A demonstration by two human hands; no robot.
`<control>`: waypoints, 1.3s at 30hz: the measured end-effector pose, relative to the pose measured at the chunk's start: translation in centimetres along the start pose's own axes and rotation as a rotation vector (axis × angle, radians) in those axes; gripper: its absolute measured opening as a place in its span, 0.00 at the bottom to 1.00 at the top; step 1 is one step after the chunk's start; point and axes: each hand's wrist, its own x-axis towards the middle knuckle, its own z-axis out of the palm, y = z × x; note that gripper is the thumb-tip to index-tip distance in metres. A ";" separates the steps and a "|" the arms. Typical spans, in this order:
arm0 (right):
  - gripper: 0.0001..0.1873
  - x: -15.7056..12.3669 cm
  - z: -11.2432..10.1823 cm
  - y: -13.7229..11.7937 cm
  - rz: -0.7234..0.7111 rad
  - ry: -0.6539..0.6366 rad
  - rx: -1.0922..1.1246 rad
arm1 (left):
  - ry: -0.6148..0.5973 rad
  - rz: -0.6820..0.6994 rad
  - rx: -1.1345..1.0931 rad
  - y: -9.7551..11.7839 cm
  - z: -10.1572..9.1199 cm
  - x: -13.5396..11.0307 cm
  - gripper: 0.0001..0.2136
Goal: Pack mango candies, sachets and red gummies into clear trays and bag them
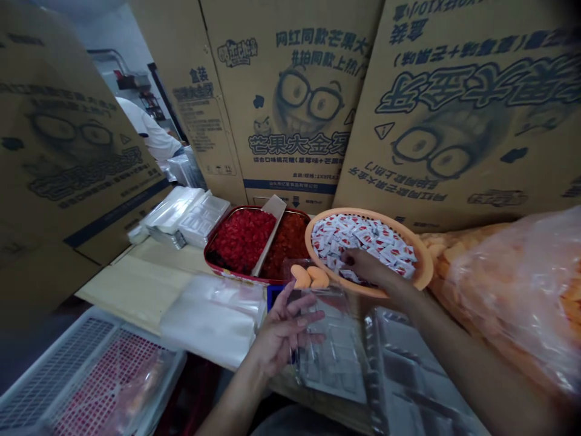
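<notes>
My left hand [288,327] is open, its fingers spread above the left side of a clear plastic compartment tray [336,348]. Two orange candy-like pieces [309,277] sit at the tray's far end. My right hand [365,265] reaches into an orange basket [424,266] filled with small white-and-red sachets [363,233]. Its fingers are curled down among the sachets, and what they grip is hidden. Left of the basket, a red-rimmed tin [213,261] holds red pieces on one side and orange-red pieces on the other, parted by a cardboard divider [269,236].
Clear bags [209,315] lie left of my hand, with stacked plastic trays [204,218] behind. More clear trays [417,375] stand at right beside a large bag of orange pieces [517,284]. Cardboard boxes [295,163] wall the back. A white crate [97,369] sits lower left; a person [147,127] is beyond.
</notes>
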 end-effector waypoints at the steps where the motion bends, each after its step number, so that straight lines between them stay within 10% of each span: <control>1: 0.05 -0.1 -0.3 0.0 0.009 0.002 0.001 | -0.002 0.004 -0.010 0.1 0.0 0.0 0.37; 8: 0.11 -3.1 -3.2 -2.7 0.116 0.349 0.339 | -0.018 0.068 -0.063 0.7 -0.6 0.7 0.42; 13: 0.14 -6.3 -0.4 -8.1 0.059 0.079 0.849 | -0.024 0.138 -0.066 0.6 -0.4 1.0 0.41; 20: 0.09 -6.9 3.8 -10.8 -0.134 0.200 0.445 | 0.020 0.167 -0.077 0.5 0.1 0.9 0.41; 28: 0.12 -4.5 -0.3 -4.2 -0.140 0.427 -0.045 | 0.034 0.157 -0.053 1.4 -0.9 0.5 0.45; 39: 0.07 -1.7 0.9 1.8 -0.020 0.059 -0.305 | 0.054 0.184 -0.029 2.6 -2.4 -0.3 0.45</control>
